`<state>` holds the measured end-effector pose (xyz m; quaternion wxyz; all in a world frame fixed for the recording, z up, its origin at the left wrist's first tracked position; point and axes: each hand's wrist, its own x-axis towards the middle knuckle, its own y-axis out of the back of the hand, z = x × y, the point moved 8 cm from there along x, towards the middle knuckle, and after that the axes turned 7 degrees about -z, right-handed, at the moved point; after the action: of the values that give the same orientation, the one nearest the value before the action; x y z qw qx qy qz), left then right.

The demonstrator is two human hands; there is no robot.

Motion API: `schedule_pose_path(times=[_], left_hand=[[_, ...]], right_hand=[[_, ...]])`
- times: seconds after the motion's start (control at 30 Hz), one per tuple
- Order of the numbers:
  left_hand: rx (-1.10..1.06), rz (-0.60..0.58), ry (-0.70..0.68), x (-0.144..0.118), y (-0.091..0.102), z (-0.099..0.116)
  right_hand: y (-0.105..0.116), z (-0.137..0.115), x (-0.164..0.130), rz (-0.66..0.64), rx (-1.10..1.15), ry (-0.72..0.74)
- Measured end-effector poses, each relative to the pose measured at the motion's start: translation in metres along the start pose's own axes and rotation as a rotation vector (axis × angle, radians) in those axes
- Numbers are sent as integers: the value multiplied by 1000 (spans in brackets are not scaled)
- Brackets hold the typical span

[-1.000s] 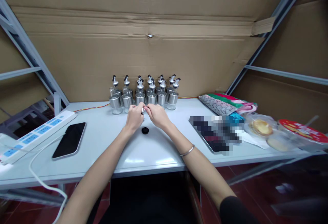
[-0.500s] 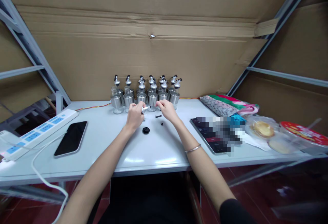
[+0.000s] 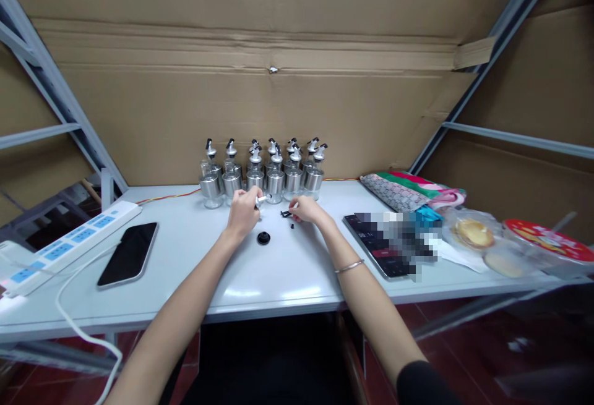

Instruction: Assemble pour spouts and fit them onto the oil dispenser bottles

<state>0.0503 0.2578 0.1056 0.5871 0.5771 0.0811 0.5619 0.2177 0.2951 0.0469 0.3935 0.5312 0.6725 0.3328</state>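
near the bench's back edge, right hand has dropped onto the small black pin, pinching it; left hand stays clenched on the metal spout.

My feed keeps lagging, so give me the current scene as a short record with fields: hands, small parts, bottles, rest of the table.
left hand: pinches a small silver spout
right hand: fingertips on a short black piece on the table
loose parts: black cap near left hand; tiny black bit by right hand
bottles: cluster with pour spouts, behind both hands
left side: phone, power strip
right side: keyboard, wrapped food
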Motion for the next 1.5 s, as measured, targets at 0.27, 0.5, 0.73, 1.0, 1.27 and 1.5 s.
schedule_pose_path(times=[0.27, 0.5, 0.73, 1.0, 1.27, 1.5], left_hand=[[-2, -9, -4, 1, 1, 0], [0, -26, -3, 2, 3, 2], [0, -29, 7, 1, 4, 3], [7, -41, 6, 2, 3, 3], [-8, -99, 10, 1, -2, 3], [11, -198, 20, 2, -11, -6]], right_hand=[[7, 2, 2, 80, -109, -15], [1, -5, 1, 50, -152, 18], [-4, -12, -1, 30, -170, 58], [-5, -14, 3, 45, -169, 112], [0, -14, 2, 46, -159, 110], [-2, -12, 6, 36, -158, 139]])
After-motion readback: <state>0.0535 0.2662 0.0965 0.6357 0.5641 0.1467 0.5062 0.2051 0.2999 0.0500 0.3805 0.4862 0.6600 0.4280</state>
